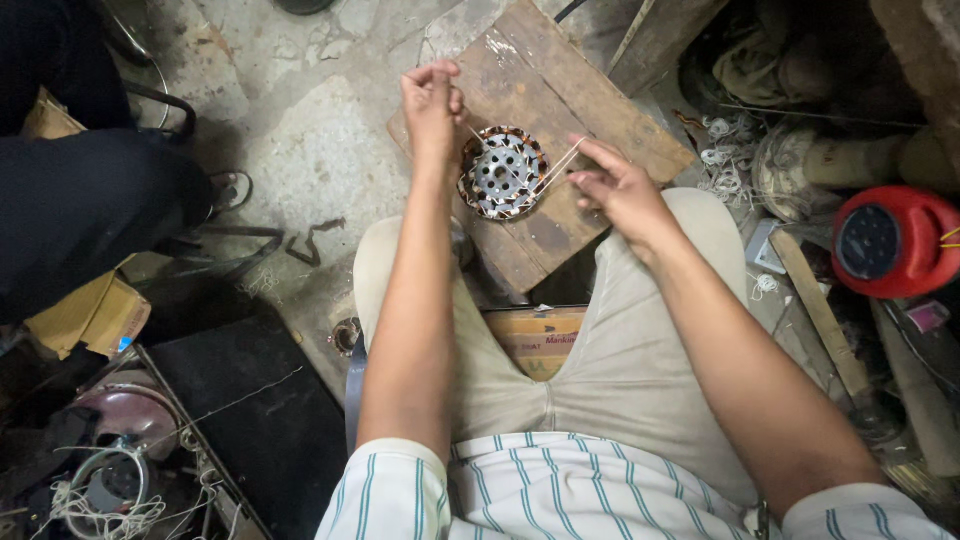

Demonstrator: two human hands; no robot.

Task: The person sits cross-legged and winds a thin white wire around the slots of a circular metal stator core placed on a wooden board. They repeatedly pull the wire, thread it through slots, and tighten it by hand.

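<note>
With our left hand [432, 97] pinching one end of a white cord [556, 168] and our right hand [612, 185] gripping the other, we lace the stator [503, 173] on the wooden board [590, 95], its copper coils seemingly wound, tying unfinished.

White shirt [500, 490] with green stripes, short sleeves, and beige trousers [620, 360].

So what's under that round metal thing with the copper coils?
The stator lies on a worn wooden board, which rests on the concrete floor. The wood right beneath it is covered.
</note>
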